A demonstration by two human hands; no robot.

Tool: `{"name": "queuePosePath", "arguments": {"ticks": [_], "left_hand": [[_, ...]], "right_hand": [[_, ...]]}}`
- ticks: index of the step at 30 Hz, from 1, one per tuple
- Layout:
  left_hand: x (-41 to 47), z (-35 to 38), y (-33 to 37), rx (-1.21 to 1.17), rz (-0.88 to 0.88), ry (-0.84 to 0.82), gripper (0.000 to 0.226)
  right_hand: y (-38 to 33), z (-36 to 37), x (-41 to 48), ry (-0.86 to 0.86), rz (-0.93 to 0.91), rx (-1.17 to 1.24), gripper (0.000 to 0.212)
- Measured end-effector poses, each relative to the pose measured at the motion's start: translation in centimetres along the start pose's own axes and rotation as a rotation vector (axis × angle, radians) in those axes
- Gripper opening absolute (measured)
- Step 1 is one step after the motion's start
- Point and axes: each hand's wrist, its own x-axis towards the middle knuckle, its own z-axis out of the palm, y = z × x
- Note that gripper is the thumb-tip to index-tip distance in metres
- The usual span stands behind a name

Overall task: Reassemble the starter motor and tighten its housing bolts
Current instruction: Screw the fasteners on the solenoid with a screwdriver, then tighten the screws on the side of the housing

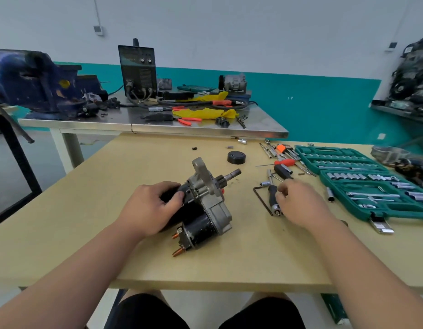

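Head view: left hand (151,207) clasps the starter motor (205,203) lying mid table (134,262); right hand (298,203) curls at the ratchet (273,197) to its right, grip unclear

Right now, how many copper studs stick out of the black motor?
2: upper copper stud, lower copper stud, both on the black solenoid's end; others may be hidden.

starter motor (203,200) mid tabletop (110,245); ratchet (273,199) just right of it, socket set case (372,184) far right, cap (236,157) behind.
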Motion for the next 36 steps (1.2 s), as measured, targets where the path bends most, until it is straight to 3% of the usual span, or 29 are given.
{"name": "queuePosePath", "arguments": {"ticks": [11,15,19,22,28,34,36], "left_hand": [[2.0,-1.6,-1.2,0.137,0.09,-0.223,0.023],[1.5,-3.6,-3.0,0.113,0.12,-0.188,0.046],[1.5,-5.1,-4.5,0.121,0.096,-0.124,0.045],[1.6,-5.6,-5.3,0.143,0.086,-0.117,0.052],[1.5,-5.9,-5.8,0.151,0.1,-0.109,0.056],[1.4,-5.7,-5.6,0.131,0.14,-0.092,0.059],[1.5,-5.7,-5.7,0.142,0.153,-0.083,0.061]], "right_hand": [[-3.0,-0.3,1.6,-0.095,-0.213,-0.073,0.029],[-4.4,0.9,2.5,-0.155,-0.29,-0.077,0.038],[-7.1,2.3,3.4,-0.29,-0.526,0.028,0.056],[-9.5,3.8,3.1,-0.352,-0.652,-0.018,0.052],[-8.4,3.3,2.7,-0.334,-0.571,0.04,0.035],[-7.4,2.1,1.8,-0.222,-0.343,0.403,0.024],[-7.6,2.0,1.6,-0.222,-0.302,0.35,0.024]]}}
